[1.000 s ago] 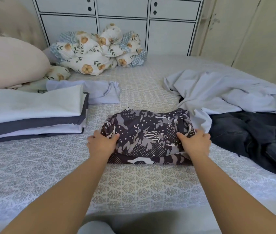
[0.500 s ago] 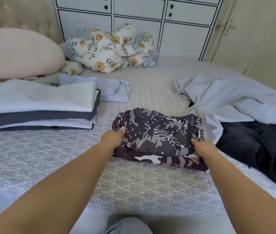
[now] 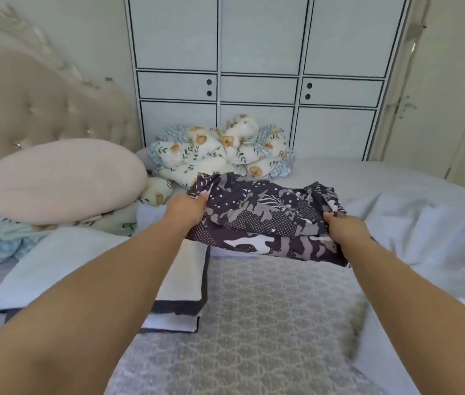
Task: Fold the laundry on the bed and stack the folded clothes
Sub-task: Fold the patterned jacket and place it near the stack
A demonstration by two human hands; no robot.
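Item: folded camo garment (image 3: 265,220), lifted off the bed (image 3: 268,309), right of the stack (image 3: 97,269). My left hand (image 3: 185,209) and right hand (image 3: 342,229) each pinch an end. Handling: I keep it level, carry it left, and lower it square onto the stack so the folds hold.

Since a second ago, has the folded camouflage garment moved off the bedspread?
Yes. The folded camouflage garment, gripped by left hand and right hand, has lifted and shifted left toward the stack of folded clothes.
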